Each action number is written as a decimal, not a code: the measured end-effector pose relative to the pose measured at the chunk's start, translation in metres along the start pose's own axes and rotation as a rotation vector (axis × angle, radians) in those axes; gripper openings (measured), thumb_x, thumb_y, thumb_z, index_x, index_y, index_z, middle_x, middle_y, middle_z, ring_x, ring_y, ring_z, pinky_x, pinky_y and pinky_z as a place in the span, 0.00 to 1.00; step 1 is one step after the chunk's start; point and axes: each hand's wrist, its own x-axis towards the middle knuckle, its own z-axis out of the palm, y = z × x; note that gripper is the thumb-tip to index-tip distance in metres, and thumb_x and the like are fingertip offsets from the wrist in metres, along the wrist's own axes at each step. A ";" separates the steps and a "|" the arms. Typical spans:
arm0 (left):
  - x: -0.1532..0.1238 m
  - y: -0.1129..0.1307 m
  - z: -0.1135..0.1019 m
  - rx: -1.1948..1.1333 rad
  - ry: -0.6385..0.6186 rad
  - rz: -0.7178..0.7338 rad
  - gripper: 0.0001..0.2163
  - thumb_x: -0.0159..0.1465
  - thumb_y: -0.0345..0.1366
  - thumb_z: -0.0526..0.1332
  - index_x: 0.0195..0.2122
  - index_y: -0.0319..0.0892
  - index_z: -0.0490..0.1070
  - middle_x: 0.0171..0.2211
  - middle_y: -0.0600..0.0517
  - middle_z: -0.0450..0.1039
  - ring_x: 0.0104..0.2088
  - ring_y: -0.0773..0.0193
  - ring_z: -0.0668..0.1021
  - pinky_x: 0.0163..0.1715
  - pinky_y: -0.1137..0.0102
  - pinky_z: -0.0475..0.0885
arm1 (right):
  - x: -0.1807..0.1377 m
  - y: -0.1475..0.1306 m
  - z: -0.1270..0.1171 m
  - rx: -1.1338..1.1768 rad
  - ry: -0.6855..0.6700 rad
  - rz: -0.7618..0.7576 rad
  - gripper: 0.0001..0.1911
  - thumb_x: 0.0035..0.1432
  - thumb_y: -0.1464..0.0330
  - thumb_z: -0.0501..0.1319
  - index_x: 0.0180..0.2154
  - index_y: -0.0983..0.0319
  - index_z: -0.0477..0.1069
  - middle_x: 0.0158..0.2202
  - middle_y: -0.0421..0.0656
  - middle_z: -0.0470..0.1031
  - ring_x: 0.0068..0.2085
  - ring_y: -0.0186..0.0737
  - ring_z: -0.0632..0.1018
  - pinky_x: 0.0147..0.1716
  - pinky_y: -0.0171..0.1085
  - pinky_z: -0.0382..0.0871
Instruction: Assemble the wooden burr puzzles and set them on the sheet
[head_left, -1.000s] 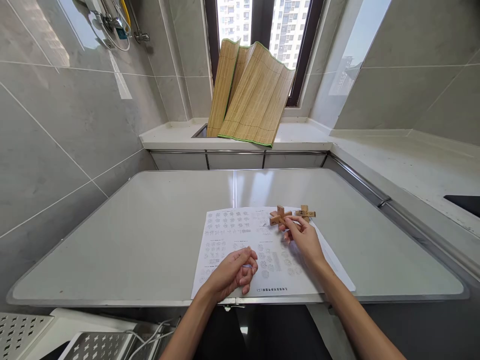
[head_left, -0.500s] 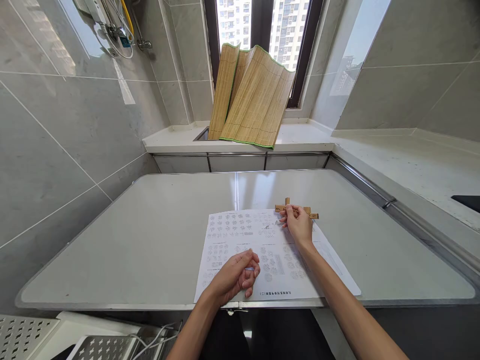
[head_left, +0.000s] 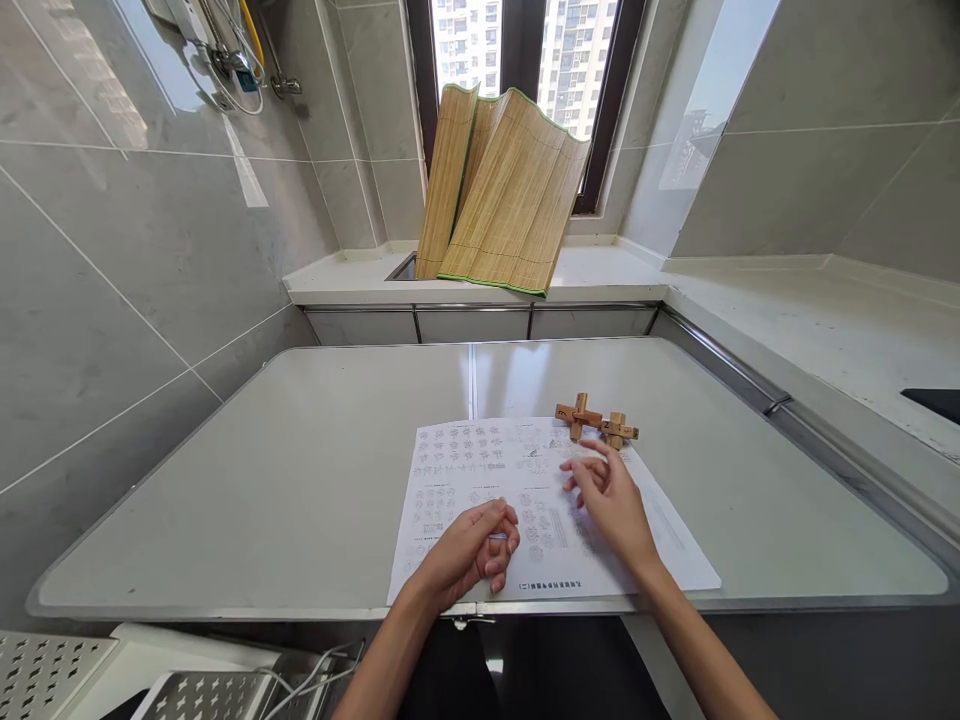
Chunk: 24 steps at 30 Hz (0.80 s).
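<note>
Two small wooden burr puzzles with crossed bars stand together at the far right corner of a printed sheet. The left burr puzzle [head_left: 578,416] has an upright bar. The right burr puzzle [head_left: 619,430] sits close beside it. Just in front of them is my right hand [head_left: 609,495], fingers apart and holding nothing, above the paper sheet [head_left: 480,575]. The sheet carries rows of small line diagrams and text upside down to me. Near its front edge rests my left hand [head_left: 476,550], fingers loosely curled in, with nothing visible in it.
The sheet lies on a white folding table [head_left: 262,500] with a seam down its middle. Behind it a bamboo mat [head_left: 517,195] leans at the window. A metal rail [head_left: 720,360] and ledge run along the right. A perforated rack [head_left: 206,695] and cables are at lower left.
My right hand has let go of the left burr puzzle and drawn back toward me, its fingers spreading. Both puzzles now show fully. My left hand has stayed put.
</note>
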 end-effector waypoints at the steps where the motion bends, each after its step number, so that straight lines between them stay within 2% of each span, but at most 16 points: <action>1: 0.000 0.000 0.000 -0.001 0.001 0.001 0.20 0.65 0.54 0.65 0.40 0.40 0.67 0.28 0.56 0.67 0.17 0.76 0.62 0.15 0.77 0.66 | -0.011 0.002 -0.003 0.008 -0.066 0.015 0.26 0.63 0.51 0.62 0.55 0.59 0.67 0.42 0.48 0.82 0.33 0.43 0.81 0.28 0.38 0.72; 3: 0.000 -0.001 0.001 -0.002 0.001 0.003 0.20 0.65 0.54 0.65 0.40 0.40 0.66 0.28 0.56 0.67 0.17 0.76 0.62 0.15 0.78 0.67 | -0.029 0.007 -0.007 0.008 -0.148 0.038 0.23 0.63 0.50 0.61 0.51 0.59 0.70 0.40 0.48 0.82 0.32 0.42 0.80 0.28 0.37 0.71; 6: 0.000 -0.001 0.002 0.011 0.005 0.008 0.20 0.65 0.53 0.65 0.40 0.40 0.66 0.28 0.56 0.67 0.17 0.77 0.62 0.14 0.78 0.67 | -0.046 0.014 -0.012 0.006 -0.179 0.050 0.22 0.64 0.48 0.61 0.47 0.60 0.71 0.36 0.47 0.81 0.30 0.41 0.79 0.30 0.37 0.70; 14: -0.001 -0.005 0.010 0.128 0.017 0.079 0.19 0.65 0.53 0.64 0.38 0.41 0.65 0.27 0.56 0.69 0.16 0.76 0.62 0.14 0.75 0.68 | -0.052 0.012 -0.013 -0.085 -0.203 -0.007 0.20 0.66 0.49 0.58 0.43 0.59 0.73 0.34 0.45 0.81 0.30 0.42 0.78 0.33 0.39 0.72; 18: -0.004 -0.014 0.015 0.242 0.137 0.197 0.20 0.66 0.56 0.62 0.37 0.42 0.65 0.25 0.59 0.65 0.15 0.77 0.57 0.14 0.77 0.60 | -0.054 0.007 -0.013 -0.122 -0.204 -0.033 0.19 0.66 0.50 0.58 0.42 0.58 0.74 0.33 0.45 0.81 0.29 0.42 0.78 0.31 0.38 0.72; 21: -0.005 -0.018 0.017 0.351 0.221 0.235 0.19 0.68 0.56 0.60 0.36 0.43 0.64 0.21 0.62 0.58 0.16 0.76 0.53 0.15 0.77 0.51 | -0.055 0.006 -0.013 -0.125 -0.197 -0.036 0.19 0.67 0.50 0.57 0.42 0.58 0.74 0.33 0.45 0.81 0.29 0.41 0.78 0.31 0.38 0.72; 24: -0.008 -0.017 0.018 0.484 0.260 0.254 0.20 0.68 0.56 0.59 0.32 0.43 0.62 0.21 0.61 0.54 0.20 0.73 0.55 0.20 0.75 0.51 | -0.055 0.007 -0.012 -0.117 -0.171 -0.039 0.19 0.67 0.50 0.58 0.42 0.58 0.75 0.33 0.45 0.82 0.29 0.41 0.79 0.31 0.37 0.73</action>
